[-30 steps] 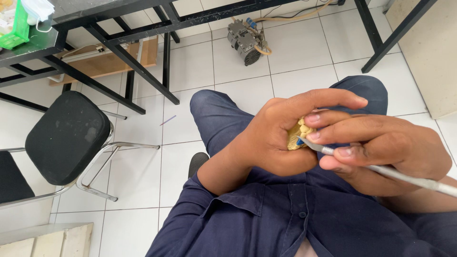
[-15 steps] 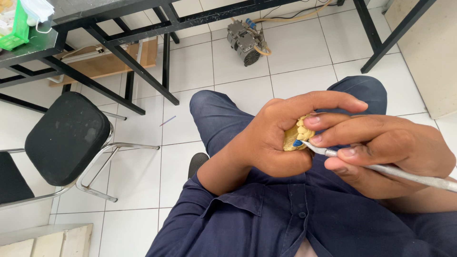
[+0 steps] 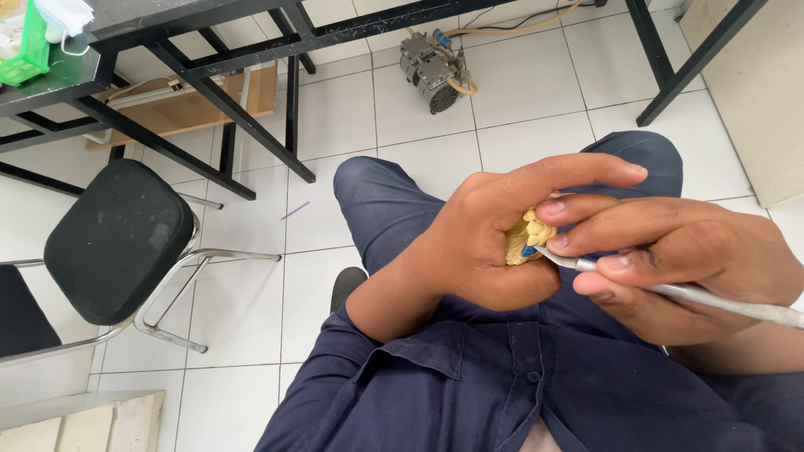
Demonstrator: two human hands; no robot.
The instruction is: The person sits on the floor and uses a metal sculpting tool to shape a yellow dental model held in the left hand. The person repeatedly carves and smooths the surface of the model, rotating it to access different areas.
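Note:
My left hand [image 3: 494,238] is curled around a small yellow tooth model [image 3: 526,238], which peeks out between its fingers and palm. A bit of blue material sits on the model where a tool tip touches it. My right hand [image 3: 678,264] grips a thin metal carving tool [image 3: 712,297] like a pen, its tip resting against the model. Both hands are held above my lap, over dark blue trousers and a dark blue shirt. Most of the model is hidden by my left fingers.
A black-seated chair with chrome legs [image 3: 117,243] stands at the left. A black metal table frame [image 3: 251,50] crosses the top, with a green tray [image 3: 29,46] on it. A small grey pump with hoses [image 3: 431,63] sits on the white tiled floor. A beige cabinet [image 3: 754,75] is at the right.
The hands have stayed almost still. The tool tip has shifted slightly on the yellow model, and my left fingers have adjusted a little around it.

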